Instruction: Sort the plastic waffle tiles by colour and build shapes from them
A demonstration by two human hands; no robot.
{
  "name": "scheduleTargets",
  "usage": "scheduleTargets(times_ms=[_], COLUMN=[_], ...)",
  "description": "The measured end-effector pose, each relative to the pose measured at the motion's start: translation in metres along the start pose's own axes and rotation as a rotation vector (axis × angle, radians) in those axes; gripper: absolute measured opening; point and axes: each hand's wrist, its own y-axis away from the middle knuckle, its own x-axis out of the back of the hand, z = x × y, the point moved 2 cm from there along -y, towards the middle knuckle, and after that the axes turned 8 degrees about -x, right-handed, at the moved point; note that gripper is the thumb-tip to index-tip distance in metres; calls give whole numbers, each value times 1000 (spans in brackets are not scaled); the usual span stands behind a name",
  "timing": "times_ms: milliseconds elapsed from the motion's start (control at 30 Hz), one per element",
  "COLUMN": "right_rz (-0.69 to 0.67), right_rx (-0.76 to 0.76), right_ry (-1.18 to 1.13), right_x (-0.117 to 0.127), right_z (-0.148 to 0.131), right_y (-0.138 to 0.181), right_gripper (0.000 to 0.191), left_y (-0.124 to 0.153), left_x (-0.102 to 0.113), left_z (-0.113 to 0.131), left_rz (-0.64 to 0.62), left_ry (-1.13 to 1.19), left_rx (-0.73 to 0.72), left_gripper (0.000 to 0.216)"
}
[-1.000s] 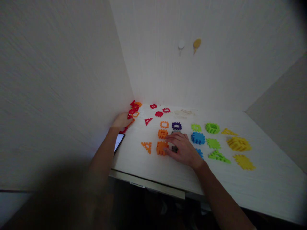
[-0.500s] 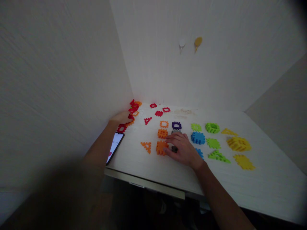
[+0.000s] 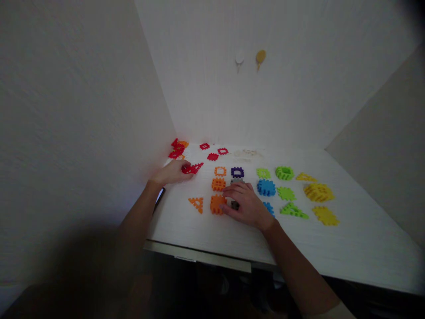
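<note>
Toy pieces are laid out on the white table (image 3: 332, 252) in groups by colour. Orange pieces (image 3: 218, 184), a purple piece (image 3: 237, 172), blue pieces (image 3: 266, 188), green pieces (image 3: 284, 173) and yellow pieces (image 3: 318, 192) are already set apart. Most of the sorting looks done. A small pile of red and orange pieces (image 3: 177, 148) is left mixed in the far corner by the wall.

A red piece (image 3: 191, 168) is pinched at the tips of the left hand (image 3: 171, 173), with the fingers closed around it, just above the table and near the other red pieces (image 3: 213, 156). The right hand (image 3: 246, 205) is laid flat and half open over a dark grey piece (image 3: 234, 205), with the fingertips touching an orange block (image 3: 216, 204). Nothing is gripped tight by it, as far as can be seen.
</note>
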Motion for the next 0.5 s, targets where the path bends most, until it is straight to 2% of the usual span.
scheduleTargets(times_ms=[200,400,500], right_rz=[1,0,-7], right_rx=[-4,-6,-10], right_ry=[-3,-8,-7], right_x=[1,2,3], right_z=[-1,-1,-1], right_y=[0,0,0], right_gripper=[29,29,30], left_y=[2,-6,-8], left_x=[-20,-30,-31], left_z=[28,31,31], left_rz=[-36,15,25], left_ry=[103,119,120], left_rx=[-76,-62,-50], left_gripper=[40,51,50])
